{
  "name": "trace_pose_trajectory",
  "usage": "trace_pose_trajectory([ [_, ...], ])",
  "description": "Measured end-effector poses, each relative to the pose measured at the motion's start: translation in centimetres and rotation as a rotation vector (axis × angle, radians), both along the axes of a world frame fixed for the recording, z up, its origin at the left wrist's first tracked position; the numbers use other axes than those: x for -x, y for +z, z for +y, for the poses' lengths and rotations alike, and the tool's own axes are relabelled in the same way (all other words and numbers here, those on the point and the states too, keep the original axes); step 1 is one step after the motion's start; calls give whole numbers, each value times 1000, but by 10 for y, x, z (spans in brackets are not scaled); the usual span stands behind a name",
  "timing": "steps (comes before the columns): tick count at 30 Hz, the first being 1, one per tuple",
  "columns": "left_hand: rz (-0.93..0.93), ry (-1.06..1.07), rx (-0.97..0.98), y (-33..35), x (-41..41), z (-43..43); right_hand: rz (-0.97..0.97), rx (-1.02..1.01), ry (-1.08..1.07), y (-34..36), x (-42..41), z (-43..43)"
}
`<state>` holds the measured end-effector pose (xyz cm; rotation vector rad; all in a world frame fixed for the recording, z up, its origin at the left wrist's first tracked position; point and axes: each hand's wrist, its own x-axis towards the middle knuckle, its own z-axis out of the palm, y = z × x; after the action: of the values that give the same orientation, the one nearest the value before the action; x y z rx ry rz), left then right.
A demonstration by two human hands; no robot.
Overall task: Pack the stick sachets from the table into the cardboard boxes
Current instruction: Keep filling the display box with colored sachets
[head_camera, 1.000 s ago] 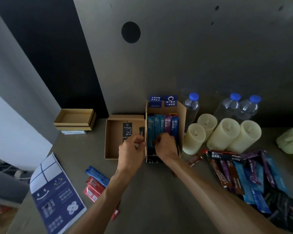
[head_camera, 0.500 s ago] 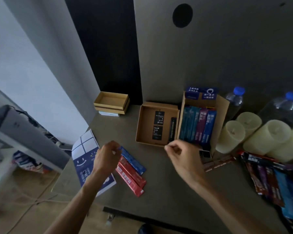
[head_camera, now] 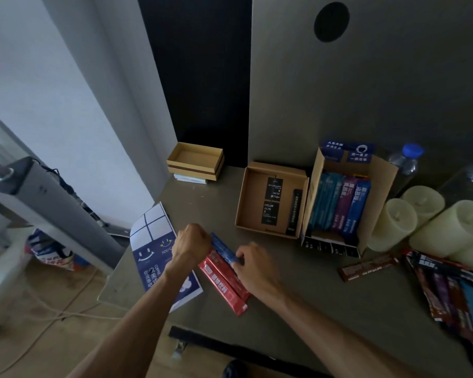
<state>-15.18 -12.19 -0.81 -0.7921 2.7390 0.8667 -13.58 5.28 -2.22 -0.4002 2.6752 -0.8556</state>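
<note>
Both forearms extend over the tabletop's (head_camera: 311, 255) near edge, converging toward its left edge. The left hand (head_camera: 191, 245) is knuckles-up, fingers curled tight, pinching the far end of a blue sachet (head_camera: 224, 248). The right hand (head_camera: 253, 264) is back-up, fingertips (head_camera: 236, 261) curled onto the near end. Wrists are roughly straight.

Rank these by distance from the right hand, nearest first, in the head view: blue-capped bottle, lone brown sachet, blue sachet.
1. Blue sachet: at the right hand, on its left side.
2. Lone brown sachet: lying off to its right.
3. Blue-capped bottle: far right, at the back.
</note>
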Motion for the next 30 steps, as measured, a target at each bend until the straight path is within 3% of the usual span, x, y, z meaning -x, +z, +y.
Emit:
trace_pose_trajectory([
  [11, 161, 23, -394, 46, 1, 21, -21, 2, 2, 15, 0, 17],
  [14, 236, -40, -423, 65, 0, 33, -59, 146, -19, 31, -3, 32],
  [18, 304, -212, -479, 86, -3, 51, -294, 489, -78, 57, -5, 62],
  [23, 359, -417, -502, 99, 0, 81, -419, 650, -110, 87, -10, 94],
  [30, 471, -375, -548, 107, 10, 118, -183, 418, -141, 84, -10, 129],
])
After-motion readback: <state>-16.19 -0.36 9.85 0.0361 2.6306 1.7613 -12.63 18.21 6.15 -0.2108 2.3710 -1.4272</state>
